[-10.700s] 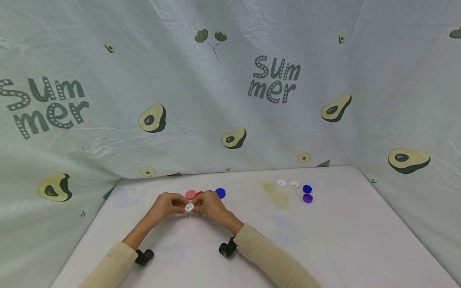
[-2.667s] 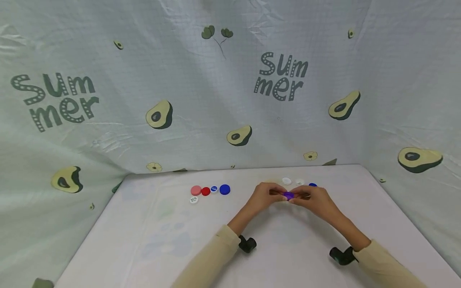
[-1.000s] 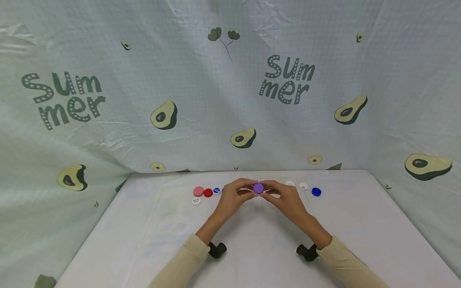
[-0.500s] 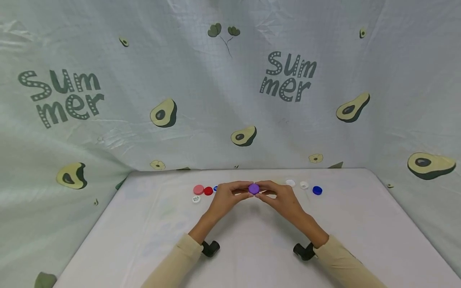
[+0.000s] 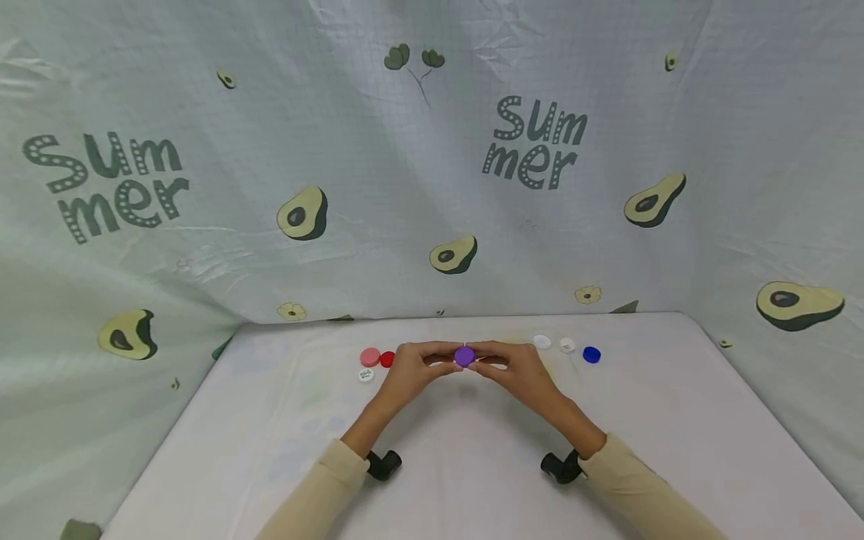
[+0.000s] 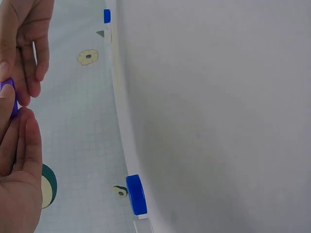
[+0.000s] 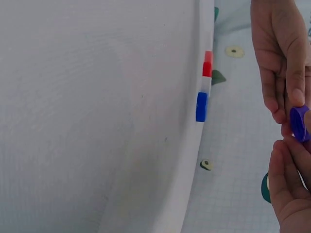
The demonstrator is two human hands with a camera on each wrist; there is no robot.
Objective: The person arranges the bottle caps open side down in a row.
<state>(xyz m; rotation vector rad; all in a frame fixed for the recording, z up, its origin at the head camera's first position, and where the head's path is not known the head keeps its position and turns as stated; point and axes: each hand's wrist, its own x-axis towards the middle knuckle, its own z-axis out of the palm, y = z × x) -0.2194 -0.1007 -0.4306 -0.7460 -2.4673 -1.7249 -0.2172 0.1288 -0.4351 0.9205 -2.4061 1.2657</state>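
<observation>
Between hands (image 5: 408, 373) (image 5: 525, 375), purple cap (image 5: 464, 356) hollow-side down

Long sleeves, light beige, same both sides: left sleeve (image 5: 313, 495), right sleeve (image 5: 644, 491). Plain fabric, straight-edged cuffs (image 5: 351, 461), soft creasing. Left hand (image 5: 407, 370) and right hand (image 5: 521, 370) bare, forearms (image 5: 373, 424) bare below the cuff. Matte-black wrist unit per arm, left wrist unit (image 5: 384, 465) and right wrist unit (image 5: 560, 468): stubby rounded cylinder on a short black arm at the cuff edge. Too small to make out screws or markings; attachment hidden.
</observation>
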